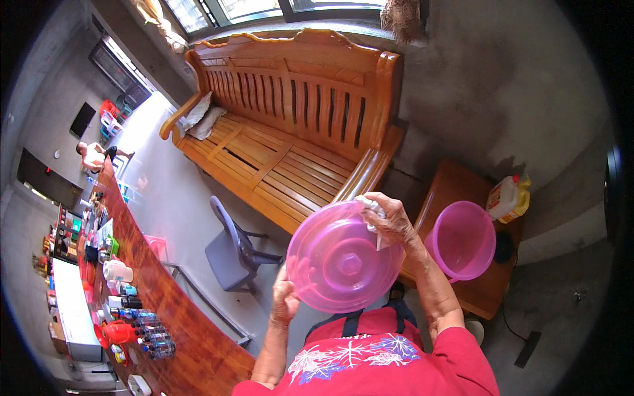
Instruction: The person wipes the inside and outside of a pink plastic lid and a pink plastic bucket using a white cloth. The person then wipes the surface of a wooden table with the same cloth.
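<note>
A round, see-through pink plastic lid [323, 280] with a raised knob in its middle is held up in front of my body. My left hand [284, 297] grips its lower left rim, fingers wrapped round the edge. At the upper right rim my right hand [391, 218] is closed on a crumpled white cloth [372, 206], which touches the lid. To the right of my right forearm, a pink plastic bucket [464, 241] stands on a small wooden side table [432, 198], its mouth open.
Behind the lid runs a long wooden bench [277, 142] with cushions [205, 122] at its far end. A grey plastic chair [231, 254] stands left of me. Bottles and cups crowd a reddish wooden counter [178, 297]. A yellow-and-white jug [507, 199] is beside the bucket. Another person [96, 157] sits far left.
</note>
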Available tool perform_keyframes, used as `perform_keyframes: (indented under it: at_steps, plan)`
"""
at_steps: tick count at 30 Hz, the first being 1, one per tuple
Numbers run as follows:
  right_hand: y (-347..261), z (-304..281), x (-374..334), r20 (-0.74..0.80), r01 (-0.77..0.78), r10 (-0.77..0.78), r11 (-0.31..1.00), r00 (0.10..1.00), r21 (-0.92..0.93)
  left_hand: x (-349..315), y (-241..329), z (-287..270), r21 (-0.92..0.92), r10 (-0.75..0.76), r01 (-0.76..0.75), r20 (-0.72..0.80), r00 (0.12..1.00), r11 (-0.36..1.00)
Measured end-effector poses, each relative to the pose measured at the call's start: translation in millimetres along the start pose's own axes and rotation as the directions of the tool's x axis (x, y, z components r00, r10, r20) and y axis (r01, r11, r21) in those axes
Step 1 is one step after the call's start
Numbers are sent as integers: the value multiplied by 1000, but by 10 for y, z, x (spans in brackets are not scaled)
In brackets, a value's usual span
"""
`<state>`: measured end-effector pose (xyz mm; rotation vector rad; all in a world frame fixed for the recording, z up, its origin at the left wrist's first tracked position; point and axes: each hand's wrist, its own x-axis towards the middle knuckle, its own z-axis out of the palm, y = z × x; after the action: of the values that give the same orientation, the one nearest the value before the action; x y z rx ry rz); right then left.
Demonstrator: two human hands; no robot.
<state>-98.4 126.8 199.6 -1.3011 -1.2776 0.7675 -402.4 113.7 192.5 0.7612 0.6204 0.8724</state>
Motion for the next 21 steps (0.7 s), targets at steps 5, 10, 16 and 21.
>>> perform_keyframes:
  at_steps: [5,10,16,21]
  plan:
    - [-772,291,138,486,565,-388,771,783,-294,217,528,-22,422,-22,-27,111,994,906]
    - [-1122,664,97,565,767,-525,509,636,-390,243,786,349,698,-221,65,135,966,713]
    - [-994,488,238,363,740,-661,475,657,-476,79,587,461,470,-56,76,-56,997,880]
    - [-458,246,273,-49,443,-595,648,802,-620,47,382,341,280,75,-42,-109,991,959]
